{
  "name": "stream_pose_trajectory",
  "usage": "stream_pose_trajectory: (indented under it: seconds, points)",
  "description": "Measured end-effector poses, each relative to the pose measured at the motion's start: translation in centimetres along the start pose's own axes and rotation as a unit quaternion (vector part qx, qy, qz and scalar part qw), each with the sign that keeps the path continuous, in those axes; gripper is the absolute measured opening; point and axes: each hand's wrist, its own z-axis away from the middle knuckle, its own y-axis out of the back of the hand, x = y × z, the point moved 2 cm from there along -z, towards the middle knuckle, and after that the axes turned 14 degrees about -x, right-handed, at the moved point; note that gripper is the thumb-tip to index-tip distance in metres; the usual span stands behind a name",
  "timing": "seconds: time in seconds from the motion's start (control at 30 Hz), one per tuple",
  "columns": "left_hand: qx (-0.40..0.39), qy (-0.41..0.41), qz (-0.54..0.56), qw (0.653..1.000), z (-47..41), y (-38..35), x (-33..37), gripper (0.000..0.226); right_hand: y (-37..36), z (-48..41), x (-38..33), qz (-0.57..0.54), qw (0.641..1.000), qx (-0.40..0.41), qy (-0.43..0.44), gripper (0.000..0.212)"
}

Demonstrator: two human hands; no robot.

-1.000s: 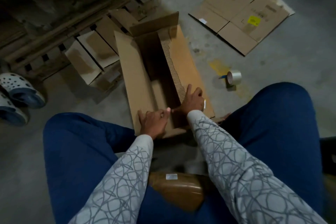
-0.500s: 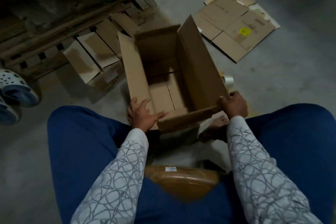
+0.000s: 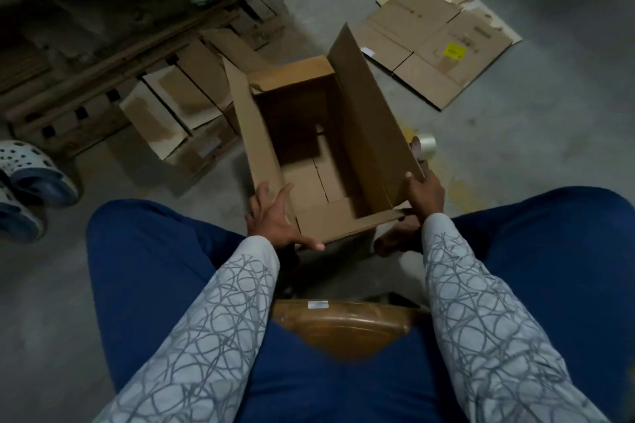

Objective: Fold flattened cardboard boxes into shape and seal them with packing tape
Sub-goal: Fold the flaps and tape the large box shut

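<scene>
Both forearms reach forward between the knees; the left hand (image 3: 275,216) lies spread flat against the near-left corner of the cardboard box (image 3: 371,134), fingers straight, thumb along the near edge; the right hand (image 3: 424,194) grips the near-right corner, thumb hooked over the raised flap; the box stands open-topped on the floor (image 3: 515,148), with the tape roll (image 3: 426,144) just beside its right wall.

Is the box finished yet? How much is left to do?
Not yet. Done: the box stands opened up, with its bottom flaps folded in. In hand: the left hand presses its near left corner and the right hand grips the right wall. Left: the top flaps stand open, the tape roll lies untouched on the floor, and a flattened box waits beyond.
</scene>
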Motion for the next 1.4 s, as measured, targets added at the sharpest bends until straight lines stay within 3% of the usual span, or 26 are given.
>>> stream_pose_trajectory:
  seconds: [0.07, 0.17, 0.23, 0.33, 0.4, 0.5, 0.6, 0.67, 0.77, 0.87, 1.03, 1.17, 1.27, 1.33, 1.4]
  points:
    - [0.065, -0.013, 0.024, 0.997, 0.1, 0.4, 0.2, 0.139, -0.4, 0.1, -0.6, 0.014, 1.0, 0.004, 0.024, 0.041]
    - [0.206, 0.015, 0.033, 0.978, -0.3, 0.8, -0.1, 0.092, -1.0, 0.2, -0.8, -0.032, 0.999, 0.0, 0.041, 0.036]
    - [0.216, 0.064, 0.02, 0.974, -0.4, 0.5, -0.3, 0.072, -1.5, 0.4, -0.8, -0.093, 0.995, -0.01, 0.042, 0.027]
    - [0.204, 0.086, -0.006, 0.975, -0.7, -0.7, 0.1, 0.072, -2.2, 0.3, -0.8, -0.143, 0.984, -0.063, 0.088, 0.035]
    - [0.215, 0.045, 0.017, 0.975, -0.9, -1.3, 1.2, 0.078, -3.1, 0.7, -0.8, -0.114, 0.98, -0.116, 0.115, 0.043]
    - [0.179, -0.018, 0.053, 0.982, -1.2, -3.2, 3.4, 0.097, -4.6, 1.5, -0.6, 0.009, 0.98, -0.12, 0.157, 0.052]
    - [0.182, -0.019, 0.064, 0.981, -1.3, -4.4, 4.1, 0.106, -5.1, 1.5, 0.0, 0.074, 0.978, -0.082, 0.179, 0.061]
    - [0.182, -0.029, 0.04, 0.982, -1.8, -4.8, 4.0, 0.11, -5.5, 1.4, 0.2, 0.16, 0.963, -0.108, 0.186, 0.062]
    - [0.106, -0.063, -0.024, 0.992, -3.1, -6.0, 4.0, 0.109, -7.2, 1.8, 0.5, 0.347, 0.892, -0.222, 0.186, 0.061]
    - [-0.037, -0.08, -0.135, 0.987, -4.4, -8.7, 3.1, 0.096, -9.9, 1.9, 2.0, 0.48, 0.815, -0.265, 0.187, 0.065]
    - [-0.093, -0.07, -0.218, 0.969, -5.8, -10.4, 1.9, 0.09, -10.5, 2.4, 1.6, 0.52, 0.79, -0.281, 0.166, 0.072]
    - [-0.081, -0.06, -0.251, 0.963, -6.4, -11.2, 2.0, 0.099, -10.4, 1.8, 2.2, 0.498, 0.818, -0.258, 0.13, 0.076]
    - [-0.088, -0.046, -0.266, 0.959, -6.9, -11.3, 1.9, 0.107, -11.6, 0.7, 3.5, 0.496, 0.819, -0.267, 0.113, 0.082]
    - [-0.105, -0.042, -0.259, 0.959, -7.0, -11.4, 2.1, 0.106, -13.4, -1.8, 6.9, 0.491, 0.822, -0.269, 0.107, 0.102]
    - [-0.09, -0.045, -0.251, 0.963, -6.6, -11.0, 2.3, 0.097, -14.6, -3.0, 8.3, 0.493, 0.827, -0.254, 0.098, 0.103]
